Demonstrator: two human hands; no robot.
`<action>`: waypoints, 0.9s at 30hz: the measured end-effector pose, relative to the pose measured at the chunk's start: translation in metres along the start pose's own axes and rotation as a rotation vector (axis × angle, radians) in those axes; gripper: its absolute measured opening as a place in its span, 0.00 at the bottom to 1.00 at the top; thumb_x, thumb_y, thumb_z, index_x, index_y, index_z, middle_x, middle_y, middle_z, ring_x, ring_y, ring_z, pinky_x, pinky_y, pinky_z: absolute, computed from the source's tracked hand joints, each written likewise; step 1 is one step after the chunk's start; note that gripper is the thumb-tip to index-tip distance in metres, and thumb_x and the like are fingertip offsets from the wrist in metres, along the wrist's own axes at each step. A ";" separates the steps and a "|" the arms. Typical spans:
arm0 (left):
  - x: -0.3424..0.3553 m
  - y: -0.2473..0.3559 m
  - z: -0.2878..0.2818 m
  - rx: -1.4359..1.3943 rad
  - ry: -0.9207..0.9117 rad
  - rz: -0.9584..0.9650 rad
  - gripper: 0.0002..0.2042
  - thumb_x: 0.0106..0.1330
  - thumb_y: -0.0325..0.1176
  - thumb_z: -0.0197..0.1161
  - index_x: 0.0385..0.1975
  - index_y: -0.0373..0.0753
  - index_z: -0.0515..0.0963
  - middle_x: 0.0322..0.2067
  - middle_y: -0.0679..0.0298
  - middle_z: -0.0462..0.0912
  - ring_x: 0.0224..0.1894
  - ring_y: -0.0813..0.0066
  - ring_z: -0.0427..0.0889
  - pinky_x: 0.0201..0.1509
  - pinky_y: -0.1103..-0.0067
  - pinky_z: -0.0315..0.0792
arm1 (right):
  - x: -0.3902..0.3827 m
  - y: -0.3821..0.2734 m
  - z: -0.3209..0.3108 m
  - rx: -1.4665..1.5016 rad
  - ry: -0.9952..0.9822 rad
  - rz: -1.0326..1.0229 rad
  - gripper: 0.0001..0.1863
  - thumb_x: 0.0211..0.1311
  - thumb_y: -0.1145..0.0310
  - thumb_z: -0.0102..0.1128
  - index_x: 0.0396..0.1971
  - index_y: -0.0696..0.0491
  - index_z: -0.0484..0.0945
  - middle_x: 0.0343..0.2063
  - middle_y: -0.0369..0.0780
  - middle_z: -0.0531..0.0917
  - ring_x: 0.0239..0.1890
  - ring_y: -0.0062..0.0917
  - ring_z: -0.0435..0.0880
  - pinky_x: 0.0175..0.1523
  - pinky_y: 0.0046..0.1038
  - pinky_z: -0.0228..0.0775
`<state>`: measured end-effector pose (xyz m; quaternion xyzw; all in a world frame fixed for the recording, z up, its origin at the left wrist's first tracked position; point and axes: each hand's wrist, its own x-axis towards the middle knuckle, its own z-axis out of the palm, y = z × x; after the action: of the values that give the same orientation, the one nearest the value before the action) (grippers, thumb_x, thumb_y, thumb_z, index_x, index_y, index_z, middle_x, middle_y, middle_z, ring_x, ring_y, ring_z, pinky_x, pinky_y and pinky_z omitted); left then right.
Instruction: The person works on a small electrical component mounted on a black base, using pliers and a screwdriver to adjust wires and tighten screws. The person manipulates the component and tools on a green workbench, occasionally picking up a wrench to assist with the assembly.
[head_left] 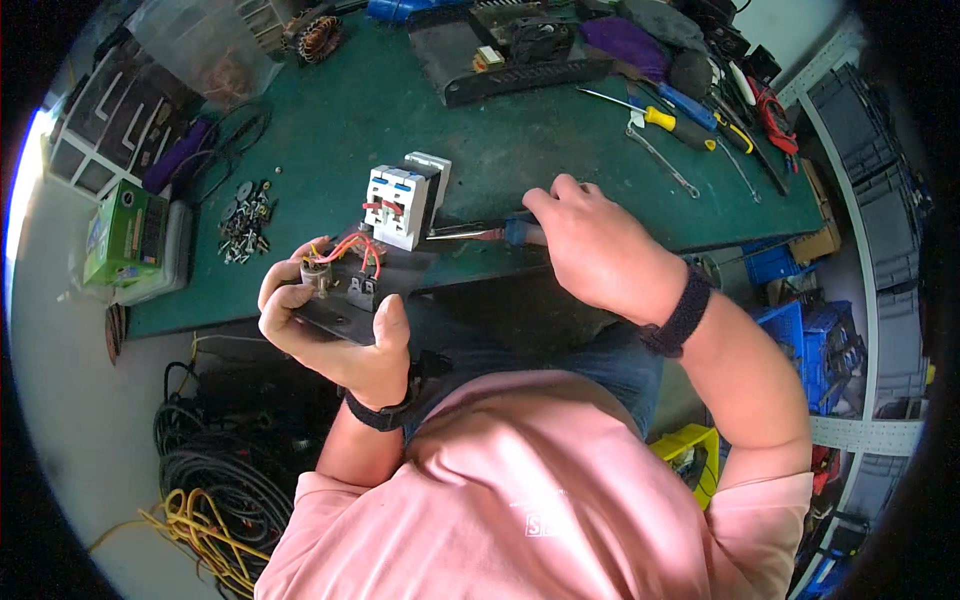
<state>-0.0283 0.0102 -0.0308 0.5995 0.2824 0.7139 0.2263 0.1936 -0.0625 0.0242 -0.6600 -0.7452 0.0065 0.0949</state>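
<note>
Wired mounting plate [338,320] lies at the near edge of the green bench [330,130], its near end overhanging toward the person; a white switch module [392,210] stands upright toward its far end. Left hand [345,355] grips the near end, fingers curled around the left side by a metal cylinder [316,277], thumb spread at the right. Right hand [600,240] has its fingers wrapped around the handle of a slim hand tool [468,234], tip close to the module's foot; contact cannot be confirmed from this view. Risk noted: sideways force on the tool could make it slip and mark the module. Uneven left support could tip the plate, straining the red wires [356,243].
</note>
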 end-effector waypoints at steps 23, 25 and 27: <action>0.048 -0.009 -0.023 -0.544 -0.134 -0.230 0.25 0.62 0.48 0.66 0.50 0.40 0.66 0.53 0.53 0.70 0.56 0.50 0.75 0.56 0.58 0.74 | 0.014 -0.006 -0.023 -0.298 0.353 -0.177 0.07 0.55 0.66 0.58 0.31 0.51 0.74 0.31 0.39 0.74 0.37 0.32 0.78 0.37 0.32 0.76; 0.050 -0.016 -0.027 -0.643 -0.158 -0.355 0.30 0.59 0.50 0.70 0.50 0.38 0.64 0.52 0.53 0.69 0.55 0.51 0.75 0.60 0.59 0.71 | 0.015 0.000 -0.027 -0.201 0.328 -0.226 0.06 0.55 0.67 0.58 0.31 0.52 0.74 0.31 0.39 0.74 0.37 0.33 0.78 0.39 0.32 0.78; 0.051 -0.022 -0.027 -0.672 -0.185 -0.404 0.27 0.60 0.48 0.69 0.50 0.38 0.65 0.51 0.54 0.71 0.55 0.51 0.76 0.61 0.58 0.69 | 0.016 0.004 -0.029 -0.192 0.293 -0.242 0.06 0.55 0.68 0.57 0.32 0.52 0.74 0.32 0.40 0.75 0.38 0.34 0.79 0.41 0.32 0.79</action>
<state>-0.0644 0.0568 -0.0114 0.4864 0.1240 0.6504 0.5701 0.2005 -0.0492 0.0547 -0.5657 -0.7944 -0.1721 0.1387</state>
